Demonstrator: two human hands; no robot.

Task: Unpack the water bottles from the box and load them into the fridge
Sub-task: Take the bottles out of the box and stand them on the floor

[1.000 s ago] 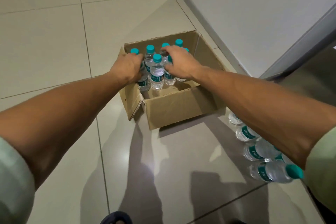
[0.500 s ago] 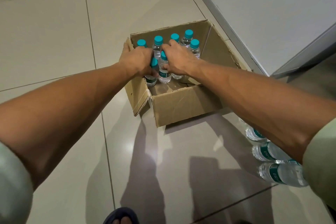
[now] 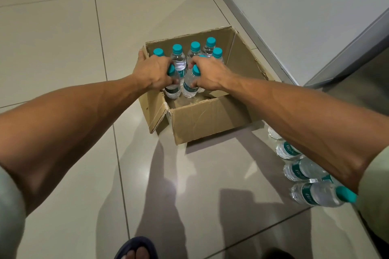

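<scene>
Item: cardboard box, open-topped, on the tiled floor beside a white wall.

Contents: small clear water bottles with teal caps, standing upright and packed toward the far left corner. Five remain untouched behind your hands, e.g. the back-row bottle.

Hands: your left hand grips the neck of the left front bottle, fingers curled round it just under the cap. Your right hand holds the right front bottle the same way. Both bottles are inside the box, touching each other.

Handling note: lift both straight up so the bases clear the near wall of the box. Keep the two apart as they rise, and mind the neighbours behind, which could tip. Necks are slim; squeeze firmly, since filled bottles are likely to hang heavy.

Already unpacked: a row of bottles lying on the floor at your right, partly hidden by your forearm.

Fridge: a grey panel at far right may be it; you cannot tell.
</scene>
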